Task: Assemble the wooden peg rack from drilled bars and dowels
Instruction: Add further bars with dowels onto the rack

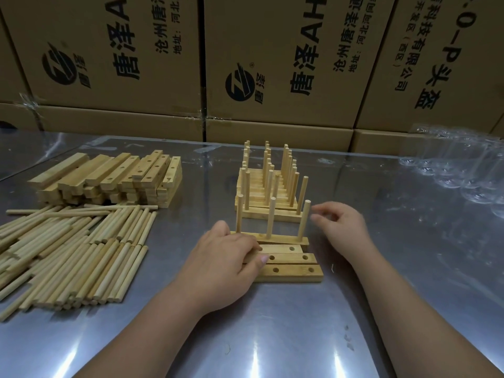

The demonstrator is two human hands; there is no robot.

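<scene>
While the left hand [226, 257] lies palm down over the left ends of the loose drilled bars [296, 271], its thumb pressed flat on one of them and its fingers fairly straight, the right hand [341, 222] hovers just right of the peg rack [283, 238], fingers loosely curled and holding nothing. That rack is a bar on the shiny surface [272, 336] in the middle of the scene, with three dowels [271, 218] standing upright in its holes. The three loose bars lie side by side touching its near edge, holes facing up. Just beyond, finished racks [267, 184] stand packed in a row running away from the viewer. On the left, far back, sits a stack of bars [109, 175]; nearer lies a spread pile of dowels [68, 255]. Printed cardboard boxes [122, 55] line the far edge, and clear plastic [458, 165] lies at the right.
</scene>
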